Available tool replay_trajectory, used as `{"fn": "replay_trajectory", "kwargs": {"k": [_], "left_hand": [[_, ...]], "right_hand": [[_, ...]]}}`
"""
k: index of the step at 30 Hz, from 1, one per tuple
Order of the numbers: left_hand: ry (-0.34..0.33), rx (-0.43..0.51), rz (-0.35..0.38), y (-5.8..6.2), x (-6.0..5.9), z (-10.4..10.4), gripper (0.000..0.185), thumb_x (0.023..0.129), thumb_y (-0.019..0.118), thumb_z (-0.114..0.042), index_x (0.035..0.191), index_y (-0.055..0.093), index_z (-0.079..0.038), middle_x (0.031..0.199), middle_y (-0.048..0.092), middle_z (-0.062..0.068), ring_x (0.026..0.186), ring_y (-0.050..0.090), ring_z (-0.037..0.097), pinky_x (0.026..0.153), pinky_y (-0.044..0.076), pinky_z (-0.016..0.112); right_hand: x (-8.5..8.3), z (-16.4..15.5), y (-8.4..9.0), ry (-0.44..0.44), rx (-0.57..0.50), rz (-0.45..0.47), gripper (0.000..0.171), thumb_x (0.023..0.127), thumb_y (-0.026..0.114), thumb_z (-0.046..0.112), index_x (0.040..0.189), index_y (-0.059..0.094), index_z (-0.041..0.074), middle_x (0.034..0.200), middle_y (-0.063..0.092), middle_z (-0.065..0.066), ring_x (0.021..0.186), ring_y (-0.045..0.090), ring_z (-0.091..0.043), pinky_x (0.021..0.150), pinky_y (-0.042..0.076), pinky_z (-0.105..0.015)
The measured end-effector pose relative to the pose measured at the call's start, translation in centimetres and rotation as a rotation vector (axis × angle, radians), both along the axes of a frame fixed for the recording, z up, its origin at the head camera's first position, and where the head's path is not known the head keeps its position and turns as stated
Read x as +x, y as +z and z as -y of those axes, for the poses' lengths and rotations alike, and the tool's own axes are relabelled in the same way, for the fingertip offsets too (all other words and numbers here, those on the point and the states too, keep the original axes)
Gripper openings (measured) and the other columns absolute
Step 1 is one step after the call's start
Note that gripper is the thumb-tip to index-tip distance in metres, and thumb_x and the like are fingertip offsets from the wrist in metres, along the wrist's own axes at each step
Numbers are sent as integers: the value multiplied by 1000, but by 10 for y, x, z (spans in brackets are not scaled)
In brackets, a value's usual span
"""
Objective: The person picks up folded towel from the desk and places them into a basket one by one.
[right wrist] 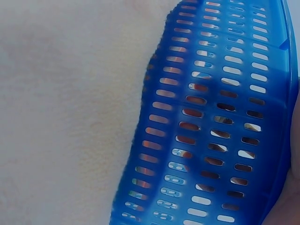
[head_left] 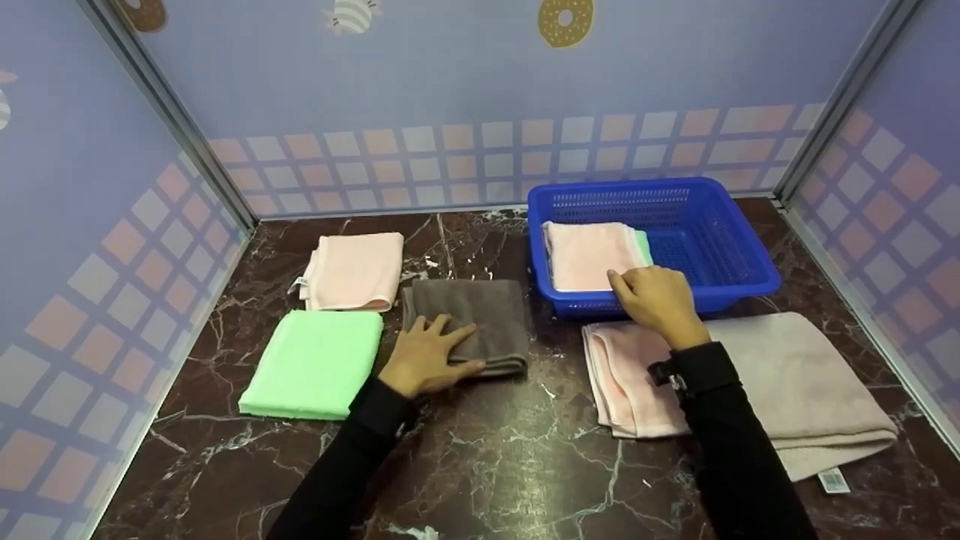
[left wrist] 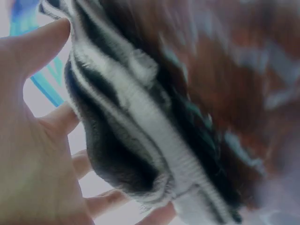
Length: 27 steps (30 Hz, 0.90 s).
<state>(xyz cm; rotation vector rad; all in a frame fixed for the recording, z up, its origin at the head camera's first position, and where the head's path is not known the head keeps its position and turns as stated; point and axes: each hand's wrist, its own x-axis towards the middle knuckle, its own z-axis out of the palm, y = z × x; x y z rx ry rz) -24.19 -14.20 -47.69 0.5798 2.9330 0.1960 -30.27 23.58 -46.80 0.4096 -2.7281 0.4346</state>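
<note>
Two hands [head_left: 431, 356], five folded towels [head_left: 352, 270] (one basket [head_left: 720, 281]).

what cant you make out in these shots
1. Head view: how many cloths lie under the folded pink cloth in the blue plastic basket; only a green edge shows.
2. Head view: the print on the small white tag of the large beige towel is too small.
3. Left wrist view: the folded grey cloth is blurred, the left hand cut off.
4. Right wrist view: the right hand is barely in frame.
</note>
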Motion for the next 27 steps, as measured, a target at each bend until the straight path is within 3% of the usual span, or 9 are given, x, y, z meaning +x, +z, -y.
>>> {"fn": "replay_trajectory", "kwargs": {"k": [5, 8, 12, 16, 20, 23, 27], "left_hand": [[-43, 18, 17, 5, 26, -7, 69, 98, 49, -70, 154, 51, -31, 157, 45, 18, 140, 42, 49, 107, 44, 69], [-66, 64, 4, 5, 33, -9, 55, 104, 44, -60, 148, 58, -30, 147, 53, 17, 130, 50, 45, 99, 51, 65], [-47, 190, -96, -2, 25, -2, 41, 104, 57, -40, 140, 64, -23, 130, 61, 14, 118, 57, 40, 91, 53, 63], [111, 240, -171, -10, 17, 10, 62, 88, 79, -46, 142, 60, -22, 134, 55, 16, 120, 54, 43, 95, 49, 63], [215, 269, -124, -12, 16, 10, 76, 81, 83, -54, 146, 57, -24, 148, 40, 22, 119, 52, 50, 92, 52, 63], [206, 313, -72, -13, 15, 0, 79, 80, 84, -54, 146, 56, -22, 150, 36, 26, 116, 54, 54, 89, 55, 64], [182, 341, -10, -15, 16, -23, 82, 78, 85, -55, 146, 55, -21, 150, 36, 25, 117, 56, 54, 94, 53, 67]], "right_hand": [[-1, -1, 1, -3, -5, -4, 57, 107, 46, 38, 56, 51, 12, 67, 68, -19, 69, 68, -45, 60, 50, -59], [-1, 0, 0, 2, -6, -12, 57, 107, 47, 37, 56, 50, 12, 66, 67, -18, 68, 68, -45, 60, 50, -59], [0, 2, -2, 2, -16, -27, 57, 106, 48, 37, 54, 48, 13, 63, 64, -16, 65, 67, -45, 58, 49, -58], [2, 3, -3, 9, -22, -26, 58, 106, 48, 37, 53, 48, 14, 61, 63, -15, 64, 67, -45, 56, 49, -58], [2, 3, -2, 13, -17, -32, 58, 106, 49, 37, 53, 47, 14, 59, 60, -13, 62, 66, -43, 55, 48, -56], [1, 3, -2, 8, -19, -47, 58, 106, 50, 35, 53, 45, 14, 58, 59, -13, 60, 65, -43, 54, 48, -56], [2, 4, -2, 3, -40, -66, 55, 106, 52, 34, 55, 47, 13, 60, 59, -13, 61, 65, -44, 54, 48, -57]]}}
